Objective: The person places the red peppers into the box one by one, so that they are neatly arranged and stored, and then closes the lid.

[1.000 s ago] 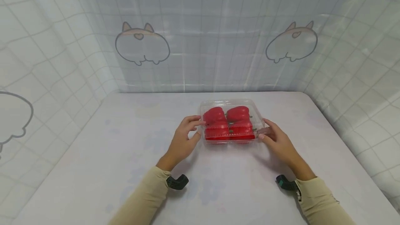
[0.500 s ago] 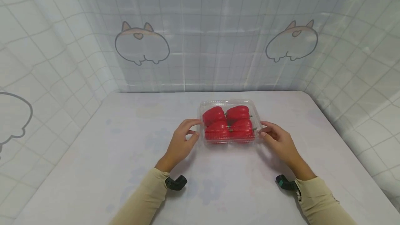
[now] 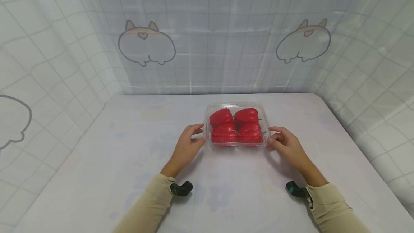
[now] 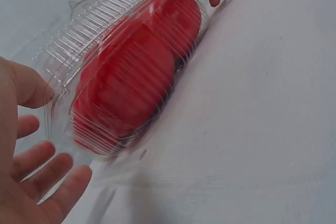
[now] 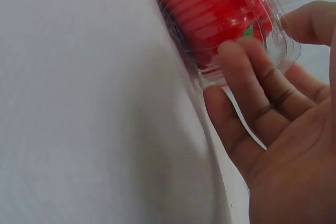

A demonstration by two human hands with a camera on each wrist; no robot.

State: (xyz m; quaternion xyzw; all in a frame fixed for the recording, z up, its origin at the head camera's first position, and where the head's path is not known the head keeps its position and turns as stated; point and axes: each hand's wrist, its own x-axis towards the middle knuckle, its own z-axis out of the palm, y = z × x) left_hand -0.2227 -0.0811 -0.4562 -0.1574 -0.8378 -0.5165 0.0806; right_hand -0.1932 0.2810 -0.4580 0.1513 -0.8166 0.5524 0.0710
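Observation:
A clear plastic clamshell box (image 3: 237, 144) lies on the table with its lid down. Several red bell peppers (image 3: 246, 116) fill it, and a bit of green stem (image 5: 249, 31) shows through the wall. At the box's left side, my left hand (image 3: 187, 146) has its thumb tip right at the rim, its other fingers spread and loose beside the corner. My right hand (image 3: 289, 146) holds the right front corner: the thumb (image 5: 310, 22) lies on the rim while the fingers bend against the side wall. In the left wrist view the box (image 4: 121, 72) appears from its front.
The box rests on a white table (image 3: 239, 197) with a faint flower print. Behind it hangs a white gridded curtain (image 3: 223, 46) with cartoon dog drawings, and more of it runs along both sides. Dark wrist devices (image 3: 182, 188) sit at the beige cuffs.
The lid's front edge has come down onto the base. My left fingers have drawn back from the lid to the box's left side; my right fingers have slipped slightly lower at the corner.

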